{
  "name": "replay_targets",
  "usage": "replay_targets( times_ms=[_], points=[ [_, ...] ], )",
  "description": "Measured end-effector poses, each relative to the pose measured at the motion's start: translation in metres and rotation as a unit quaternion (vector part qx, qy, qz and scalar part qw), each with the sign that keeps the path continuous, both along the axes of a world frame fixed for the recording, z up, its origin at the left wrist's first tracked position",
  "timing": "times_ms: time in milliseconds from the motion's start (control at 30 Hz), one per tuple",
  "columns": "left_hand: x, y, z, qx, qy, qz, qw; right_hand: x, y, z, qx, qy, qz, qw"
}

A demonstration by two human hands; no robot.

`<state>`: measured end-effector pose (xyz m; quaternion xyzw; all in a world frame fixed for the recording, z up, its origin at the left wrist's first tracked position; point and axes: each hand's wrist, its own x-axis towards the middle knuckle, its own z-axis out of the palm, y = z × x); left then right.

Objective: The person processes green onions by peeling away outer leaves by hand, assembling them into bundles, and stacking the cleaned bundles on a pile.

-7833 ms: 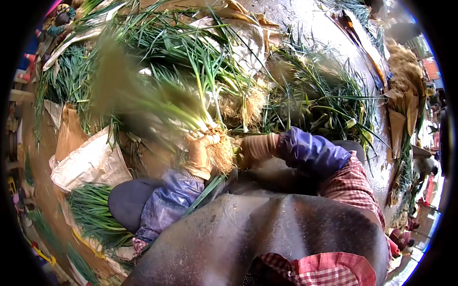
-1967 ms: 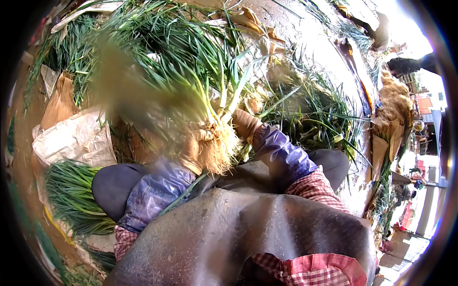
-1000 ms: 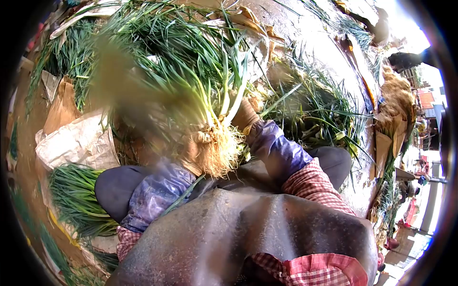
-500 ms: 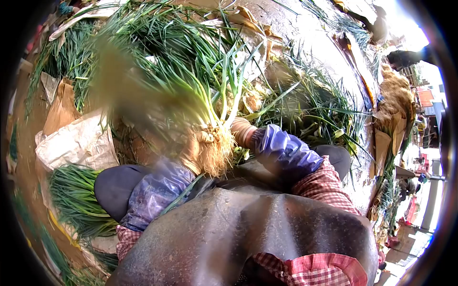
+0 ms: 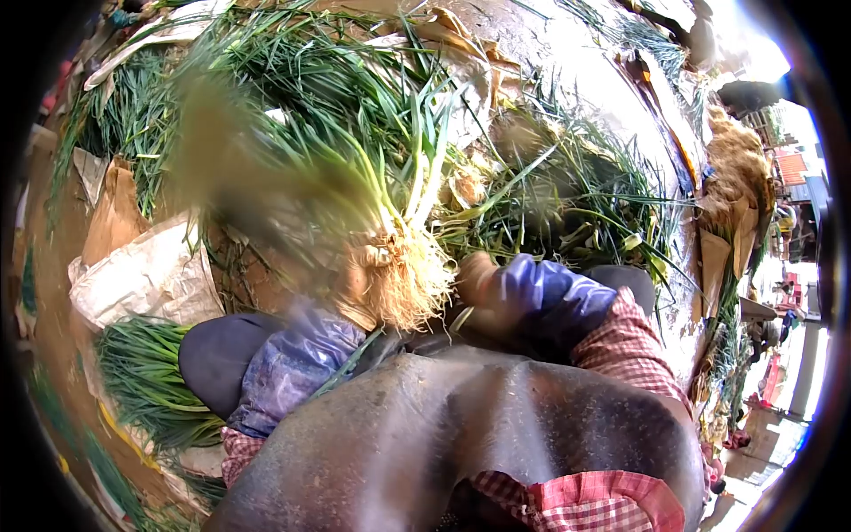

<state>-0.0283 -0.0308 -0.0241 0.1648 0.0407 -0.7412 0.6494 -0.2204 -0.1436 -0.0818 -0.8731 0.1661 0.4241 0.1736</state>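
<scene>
My left hand [image 5: 359, 282], in a tan glove, is closed round the white lower stems of a bunch of green onions [image 5: 417, 182]. Their pale, stringy roots [image 5: 412, 279] hang over my lap, while the leaves fan out away from me. Just right of the roots is my right hand [image 5: 479, 279], apart from the bunch and smeared by motion, so its fingers cannot be made out. A thin pale strip [image 5: 459, 321] shows below it. A blurry brown smudge covers part of the view above my left hand.
A large heap of green onions [image 5: 292, 66] lies beyond the bunch. Loose leaves and trimmings [image 5: 576, 191] are piled on the right. By my left knee [image 5: 217, 359] lies another bundle of green onions [image 5: 151, 381], near crumpled paper [image 5: 146, 279]. A dark apron [image 5: 381, 426] covers my lap.
My right hand has come away from the stems and moved down and to the right. My left hand still grips the bunch, and the roots now show more fully.
</scene>
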Motion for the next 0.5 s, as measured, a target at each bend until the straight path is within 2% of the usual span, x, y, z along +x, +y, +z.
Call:
replay_targets(
  times_ms=[67, 100, 133, 167, 233, 333, 400, 500],
  points=[
    [-0.003, 0.004, -0.014, 0.052, -0.006, 0.023, 0.998, 0.007, -0.012, 0.040, -0.139, -0.040, -0.042, 0.989],
    [-0.005, 0.003, 0.006, 0.007, 0.003, 0.000, 1.000, 0.019, -0.020, 0.063, -0.108, -0.104, -0.069, 0.986],
    [-0.006, 0.005, -0.010, 0.008, 0.003, -0.007, 1.000, 0.030, -0.028, 0.085, -0.073, -0.165, -0.092, 0.979],
    [-0.004, 0.006, -0.039, 0.001, -0.029, -0.043, 0.999, 0.042, -0.037, 0.083, -0.040, -0.219, -0.116, 0.968],
    [0.001, 0.007, -0.046, -0.045, -0.094, -0.074, 0.992, 0.058, -0.040, 0.040, 0.030, -0.252, -0.152, 0.955],
    [0.008, 0.009, -0.025, -0.070, -0.059, -0.043, 0.995, 0.050, -0.032, -0.025, 0.053, -0.166, -0.123, 0.977],
    [0.017, 0.009, -0.012, -0.079, -0.025, -0.008, 0.997, 0.019, -0.046, -0.030, 0.040, -0.097, -0.092, 0.990],
    [0.032, 0.010, -0.008, -0.094, -0.006, 0.033, 0.995, -0.041, -0.094, 0.003, 0.037, -0.015, -0.090, 0.995]
  ],
)
